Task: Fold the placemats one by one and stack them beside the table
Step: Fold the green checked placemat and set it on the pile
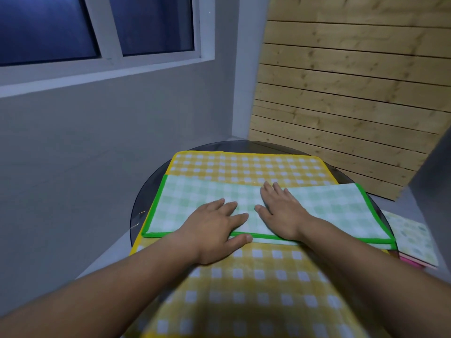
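Note:
A green-checked placemat (336, 206) with a bright green border lies folded in half into a long strip across the round glass table (139, 206). Under it a yellow-checked placemat (246, 167) is spread flat over the table, reaching toward me. My left hand (214, 228) presses flat on the green mat near its front edge, fingers straight. Just to its right, my right hand (283, 211) lies flat on the same mat, fingers spread and pointing away from me.
Folded mats (412, 242) lie stacked low to the right of the table, a pale green-patterned one on top and a pink edge beneath. A wooden slat panel (353, 106) leans behind the table. A grey wall and window are on the left.

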A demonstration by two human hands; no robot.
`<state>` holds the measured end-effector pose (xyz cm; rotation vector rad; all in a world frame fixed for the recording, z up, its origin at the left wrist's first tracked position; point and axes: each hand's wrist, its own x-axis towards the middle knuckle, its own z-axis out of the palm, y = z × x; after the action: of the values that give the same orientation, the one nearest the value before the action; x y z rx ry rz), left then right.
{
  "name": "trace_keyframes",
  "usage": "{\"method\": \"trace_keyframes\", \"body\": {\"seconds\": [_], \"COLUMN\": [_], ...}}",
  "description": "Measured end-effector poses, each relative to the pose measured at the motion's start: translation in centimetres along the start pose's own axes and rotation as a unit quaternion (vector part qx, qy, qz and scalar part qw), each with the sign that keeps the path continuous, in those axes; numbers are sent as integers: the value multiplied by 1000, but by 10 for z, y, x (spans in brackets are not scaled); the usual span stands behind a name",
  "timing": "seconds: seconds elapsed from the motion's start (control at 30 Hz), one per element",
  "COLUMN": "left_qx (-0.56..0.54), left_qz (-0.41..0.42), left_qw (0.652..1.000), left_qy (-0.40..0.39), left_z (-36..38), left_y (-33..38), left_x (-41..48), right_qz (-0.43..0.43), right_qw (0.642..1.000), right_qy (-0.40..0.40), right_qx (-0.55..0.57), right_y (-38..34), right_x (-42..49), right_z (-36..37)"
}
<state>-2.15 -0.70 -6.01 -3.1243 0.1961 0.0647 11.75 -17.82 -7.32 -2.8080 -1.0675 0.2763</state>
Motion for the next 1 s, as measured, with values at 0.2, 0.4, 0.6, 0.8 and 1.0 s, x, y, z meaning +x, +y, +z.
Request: {"method": "trace_keyframes", "body": {"seconds": [0.2,0.4,0.6,0.8,1.0], "left_qx": [-66,-94,-87,-77,-23], "left_qz": [-31,-66,-178,-321,-170], "left_qw": [991,993,980,944,984], "left_qy": [115,-12,-16,-28,42], "left_z": [-5,16,17,16,8], "left_y": [-6,-4,-39,-74,-38], "left_x": [51,71,47,27,47], "right_qz": [-3,-3,-9,-10,-7], "right_qw": [1000,1000,1000,1000,1000], "right_qy": [18,24,20,20,23], "right_qx": [-18,-9,-3,-1,-2], "right_y": [3,3,4,6,4], "right_x": [0,-1,-2,-2,-2], "right_z": [6,7,6,6,6]}}
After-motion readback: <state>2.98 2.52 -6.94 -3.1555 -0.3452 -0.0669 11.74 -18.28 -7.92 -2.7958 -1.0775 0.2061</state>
